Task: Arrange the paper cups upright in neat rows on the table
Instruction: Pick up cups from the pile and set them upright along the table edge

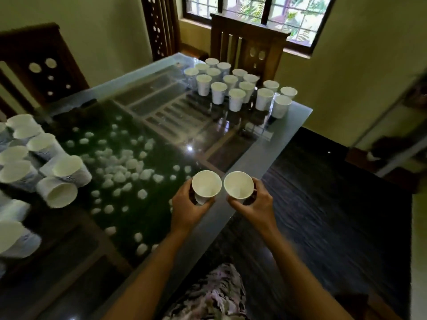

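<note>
My left hand grips a white paper cup upright, its mouth facing me. My right hand grips a second white paper cup right beside it, the two rims almost touching. Both cups hover over the near right edge of the glass table. At the far right corner several white cups stand upright in rows. On the left side a heap of cups lies tipped over on the table.
Dark wooden chairs stand at the far end and at the far left of the table. A window is behind the far chair. Dark floor lies to the right of the table edge.
</note>
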Action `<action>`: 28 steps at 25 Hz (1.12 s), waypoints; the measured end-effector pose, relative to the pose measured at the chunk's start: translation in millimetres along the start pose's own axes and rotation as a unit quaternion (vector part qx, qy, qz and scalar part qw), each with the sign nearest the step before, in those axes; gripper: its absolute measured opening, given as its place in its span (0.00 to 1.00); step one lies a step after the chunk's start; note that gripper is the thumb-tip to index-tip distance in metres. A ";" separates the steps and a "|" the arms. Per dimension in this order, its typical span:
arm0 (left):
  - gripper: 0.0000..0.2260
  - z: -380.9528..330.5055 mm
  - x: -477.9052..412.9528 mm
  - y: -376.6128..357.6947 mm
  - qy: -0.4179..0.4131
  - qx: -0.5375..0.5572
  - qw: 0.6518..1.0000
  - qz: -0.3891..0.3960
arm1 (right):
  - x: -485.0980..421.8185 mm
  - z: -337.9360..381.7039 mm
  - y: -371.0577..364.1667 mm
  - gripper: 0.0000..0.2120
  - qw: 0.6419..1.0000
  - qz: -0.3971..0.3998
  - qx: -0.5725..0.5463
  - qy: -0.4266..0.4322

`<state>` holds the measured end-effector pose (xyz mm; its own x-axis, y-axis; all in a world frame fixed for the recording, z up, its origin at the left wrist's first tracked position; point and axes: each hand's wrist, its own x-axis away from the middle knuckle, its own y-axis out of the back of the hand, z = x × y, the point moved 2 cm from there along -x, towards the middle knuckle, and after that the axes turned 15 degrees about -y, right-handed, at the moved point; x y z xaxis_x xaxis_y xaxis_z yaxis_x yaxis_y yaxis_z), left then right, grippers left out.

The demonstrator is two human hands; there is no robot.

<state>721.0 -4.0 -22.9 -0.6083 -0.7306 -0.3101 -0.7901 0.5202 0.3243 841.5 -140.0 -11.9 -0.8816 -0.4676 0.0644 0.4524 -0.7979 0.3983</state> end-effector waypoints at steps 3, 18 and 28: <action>0.29 7.6 -51.4 -51.9 -0.005 0.008 1.000 0.014 | -64.7 -6.8 24.1 0.32 1.000 -0.012 0.017 -0.006; 0.30 3.9 -274.0 -219.8 0.013 -0.068 0.995 0.065 | -310.7 -23.7 92.3 0.32 0.997 -0.009 0.052 -0.052; 0.30 33.5 -354.4 -280.3 0.060 -0.068 0.992 0.085 | -403.3 -52.5 92.9 0.33 0.994 -0.002 0.065 -0.083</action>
<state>1155.5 123.9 -33.8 -0.7118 -0.6895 -0.1338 -0.6543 0.5817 0.4831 1246.1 -45.5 -48.8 -0.8986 -0.3860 0.2088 0.4366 -0.7391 0.5129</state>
